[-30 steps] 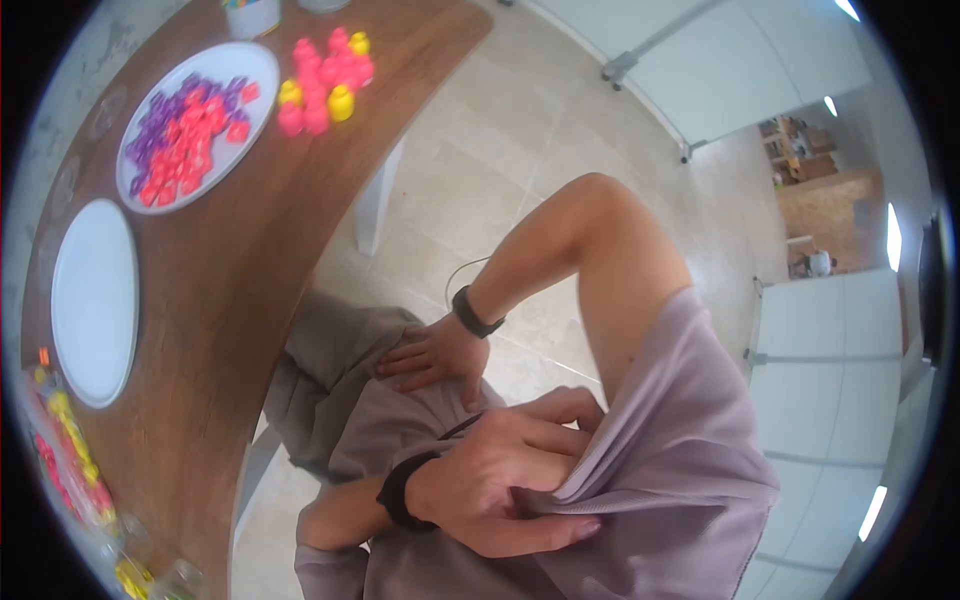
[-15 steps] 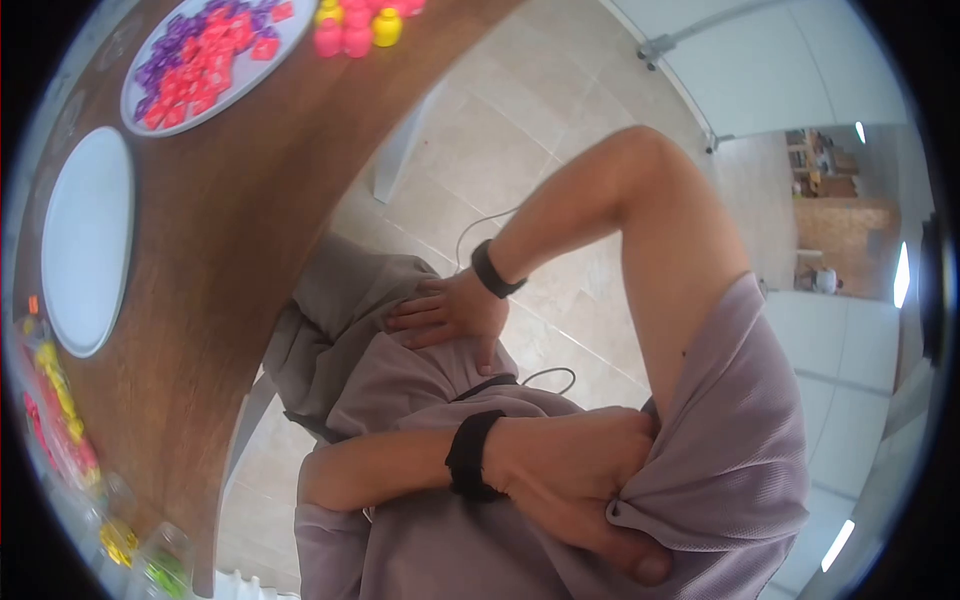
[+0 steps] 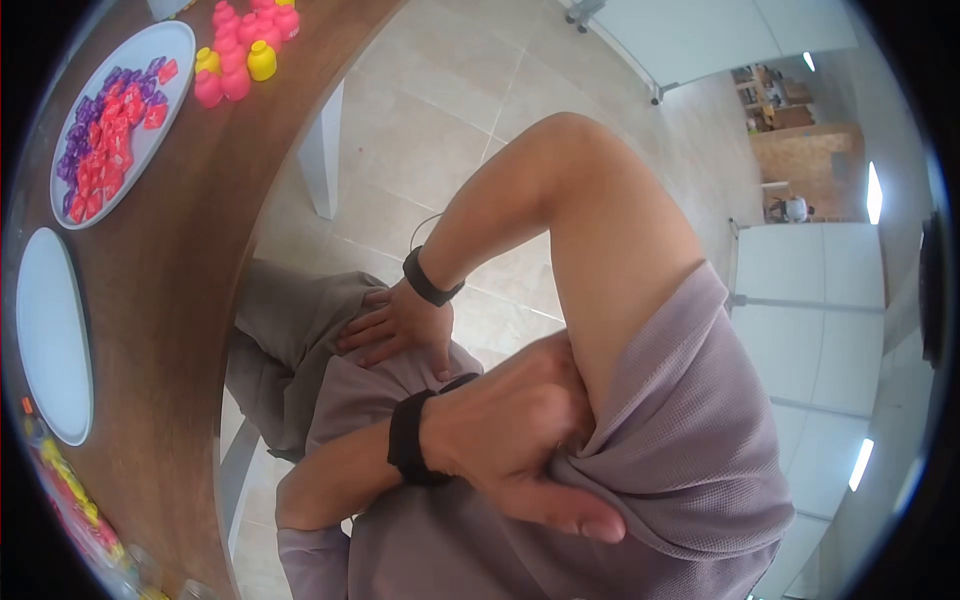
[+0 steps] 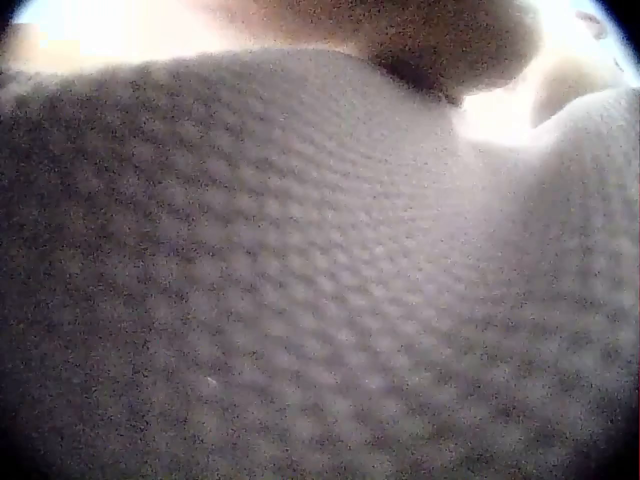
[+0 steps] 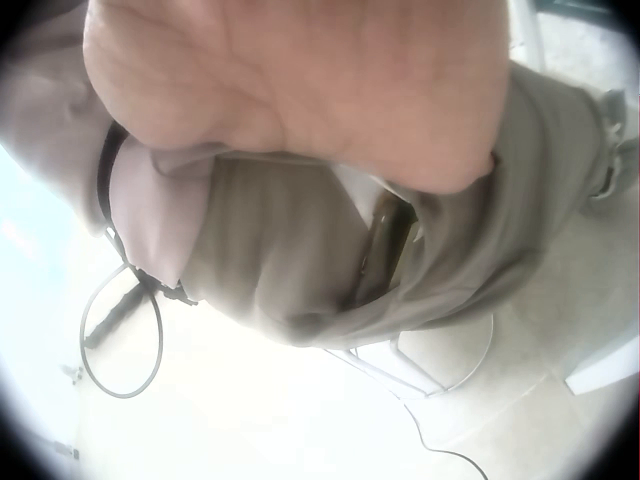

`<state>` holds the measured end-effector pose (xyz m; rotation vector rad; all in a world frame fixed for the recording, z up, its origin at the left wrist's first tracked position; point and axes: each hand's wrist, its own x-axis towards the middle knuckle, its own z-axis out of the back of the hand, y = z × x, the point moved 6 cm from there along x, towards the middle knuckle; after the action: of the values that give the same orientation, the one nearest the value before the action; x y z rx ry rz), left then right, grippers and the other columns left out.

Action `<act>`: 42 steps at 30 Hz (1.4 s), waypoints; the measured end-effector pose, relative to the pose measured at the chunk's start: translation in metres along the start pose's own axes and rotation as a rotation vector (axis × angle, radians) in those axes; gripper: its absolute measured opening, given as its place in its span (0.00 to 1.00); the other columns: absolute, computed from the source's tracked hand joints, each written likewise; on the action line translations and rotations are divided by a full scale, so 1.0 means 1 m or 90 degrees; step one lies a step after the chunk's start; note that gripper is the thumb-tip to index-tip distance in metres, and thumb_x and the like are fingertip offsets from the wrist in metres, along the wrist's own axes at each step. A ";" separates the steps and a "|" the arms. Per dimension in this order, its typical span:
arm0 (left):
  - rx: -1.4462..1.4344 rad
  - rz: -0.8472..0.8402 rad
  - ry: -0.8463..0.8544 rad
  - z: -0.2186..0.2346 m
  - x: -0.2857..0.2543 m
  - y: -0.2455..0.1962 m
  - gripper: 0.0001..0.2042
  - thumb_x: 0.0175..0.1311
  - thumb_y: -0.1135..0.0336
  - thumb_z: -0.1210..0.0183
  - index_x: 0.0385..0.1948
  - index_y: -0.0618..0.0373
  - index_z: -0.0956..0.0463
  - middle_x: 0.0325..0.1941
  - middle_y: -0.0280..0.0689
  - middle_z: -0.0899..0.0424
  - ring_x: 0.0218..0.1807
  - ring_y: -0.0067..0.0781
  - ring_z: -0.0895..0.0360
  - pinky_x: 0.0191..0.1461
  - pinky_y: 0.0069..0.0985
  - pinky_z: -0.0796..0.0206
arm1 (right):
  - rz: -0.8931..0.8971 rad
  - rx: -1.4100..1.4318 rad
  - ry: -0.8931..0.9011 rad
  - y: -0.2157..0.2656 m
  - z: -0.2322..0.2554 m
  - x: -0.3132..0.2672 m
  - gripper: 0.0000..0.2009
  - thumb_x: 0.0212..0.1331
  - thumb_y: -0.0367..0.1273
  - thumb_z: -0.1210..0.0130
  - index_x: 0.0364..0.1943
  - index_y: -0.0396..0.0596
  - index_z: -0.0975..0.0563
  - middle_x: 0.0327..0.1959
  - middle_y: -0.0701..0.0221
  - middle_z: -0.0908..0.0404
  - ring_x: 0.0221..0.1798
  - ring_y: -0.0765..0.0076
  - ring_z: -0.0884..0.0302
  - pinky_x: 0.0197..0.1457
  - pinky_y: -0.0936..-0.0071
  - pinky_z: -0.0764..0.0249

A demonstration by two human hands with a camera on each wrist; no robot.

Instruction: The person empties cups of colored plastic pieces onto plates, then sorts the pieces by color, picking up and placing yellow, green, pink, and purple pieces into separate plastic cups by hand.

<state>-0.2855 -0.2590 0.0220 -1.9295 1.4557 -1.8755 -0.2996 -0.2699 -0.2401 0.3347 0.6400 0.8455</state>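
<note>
In the head view, my left hand (image 3: 515,430) reaches across my body and grips the sleeve (image 3: 690,400) of my right arm, a mauve textured cloth. Its thumb lies outside on the bunched cloth, and the other fingertips are hidden at the cuff. Close-up mauve cloth (image 4: 300,280) fills most of the left wrist view. My right hand (image 3: 400,320) rests on my lap with fingers spread, against grey trousers (image 3: 310,310) and the shirt hem. The right wrist view shows the heel of that hand over the trousers (image 5: 280,250). A black band circles each wrist.
On the wooden table (image 3: 170,270) at left stand a plate (image 3: 180,110) of red and purple pieces, a bare white plate (image 3: 55,340), pink and yellow bottles (image 3: 235,75) and bagged colourful items (image 3: 75,490). A table leg (image 3: 322,155) and a thin cable (image 5: 430,440) are below.
My left hand has shifted its grip at the sleeve, its fingers now more tucked in at the cuff. The head view has swung about. My right hand stays on my lap.
</note>
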 end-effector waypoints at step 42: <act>0.920 0.831 -0.437 0.009 -0.308 -0.084 0.17 0.61 0.68 0.35 0.51 0.64 0.20 0.57 0.47 0.18 0.59 0.50 0.21 0.62 0.39 0.26 | -0.181 0.294 -0.336 0.001 0.016 -0.045 0.49 0.53 0.54 0.31 0.75 0.44 0.40 0.78 0.50 0.44 0.79 0.39 0.44 0.79 0.50 0.41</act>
<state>-0.1695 -0.0182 -0.1530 -0.4505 0.4311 -0.8320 -0.3114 -0.3046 -0.2098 0.8316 0.3662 0.3025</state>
